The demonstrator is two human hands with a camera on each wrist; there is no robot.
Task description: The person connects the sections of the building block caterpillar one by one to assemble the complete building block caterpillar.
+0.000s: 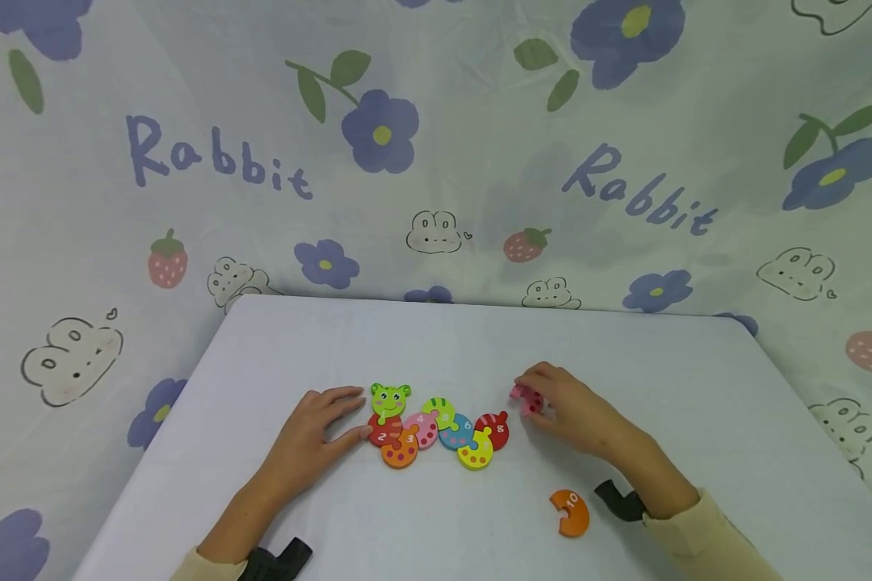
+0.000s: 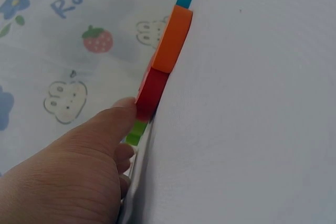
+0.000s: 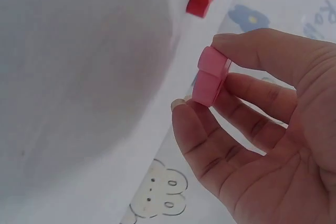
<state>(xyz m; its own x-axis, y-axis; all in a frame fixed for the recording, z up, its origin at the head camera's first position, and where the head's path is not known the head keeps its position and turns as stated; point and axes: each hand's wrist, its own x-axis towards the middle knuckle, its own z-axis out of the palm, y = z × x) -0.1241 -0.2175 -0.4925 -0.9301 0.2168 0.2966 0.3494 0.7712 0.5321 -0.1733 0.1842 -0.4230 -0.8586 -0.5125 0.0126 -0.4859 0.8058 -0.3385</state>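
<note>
A row of joined caterpillar puzzle pieces lies on the white table, starting with a green smiling head piece (image 1: 389, 399). The red piece (image 1: 384, 431) marked 2 joins the head, with an orange piece (image 1: 400, 449) marked 3 beside it. My left hand (image 1: 311, 432) rests at the row's left end, fingers extended, its thumb touching the red piece's edge. At the right end is a red striped piece (image 1: 492, 431) marked 8. Just right of it, my right hand (image 1: 572, 410) pinches a pink spotted puzzle piece (image 3: 209, 80) between thumb and fingers, apart from the row.
A loose orange piece (image 1: 574, 513) marked 10 lies nearer the front, below the right hand. Behind the table (image 1: 407, 532) hangs a curtain (image 1: 465, 186) printed with flowers, rabbits and strawberries. Black straps with mounts (image 1: 620, 500) sit at both wrists.
</note>
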